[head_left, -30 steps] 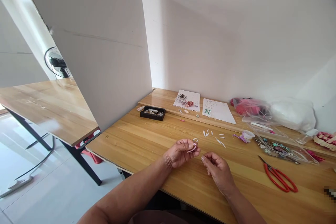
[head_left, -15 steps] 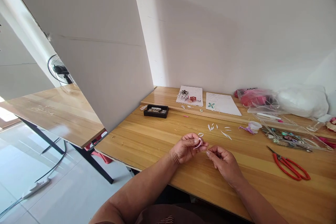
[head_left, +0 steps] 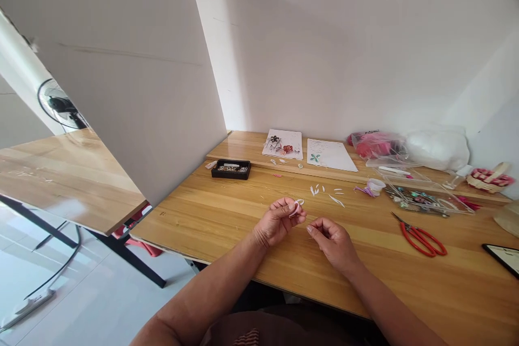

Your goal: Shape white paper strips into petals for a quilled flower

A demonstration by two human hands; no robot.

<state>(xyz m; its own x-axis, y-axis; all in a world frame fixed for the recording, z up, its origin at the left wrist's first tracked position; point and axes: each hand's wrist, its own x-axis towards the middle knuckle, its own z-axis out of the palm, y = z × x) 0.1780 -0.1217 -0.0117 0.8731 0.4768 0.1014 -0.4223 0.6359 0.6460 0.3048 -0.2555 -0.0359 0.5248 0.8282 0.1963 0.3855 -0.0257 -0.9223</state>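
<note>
My left hand [head_left: 279,223] pinches a small pale pink and white looped strip [head_left: 299,203] between thumb and fingers, above the wooden table. Close beside it on the right, my right hand [head_left: 331,240] has thumb and forefinger pressed together. Whatever they hold, perhaps something very thin, is too small to make out. The two hands are slightly apart. Just beyond them on the table lie several white petal-shaped pieces [head_left: 336,201]. Off to the right rest red-handled scissors [head_left: 424,239] with their blades pointing away to the left.
A black tray of beads [head_left: 231,175] stands at the back left. White sheets [head_left: 334,158] with flower-shaped pieces lie along the raised back ledge. Rightward are a purple ribbon [head_left: 365,191], a clear box of trinkets [head_left: 430,206], plastic bags [head_left: 436,147], a small basket [head_left: 490,177] and a phone [head_left: 505,257].
The view has swung to the right, bringing the phone and whole basket into sight. The looped strip has turned a little in my left fingers. My right hand stays pinched beside it.
</note>
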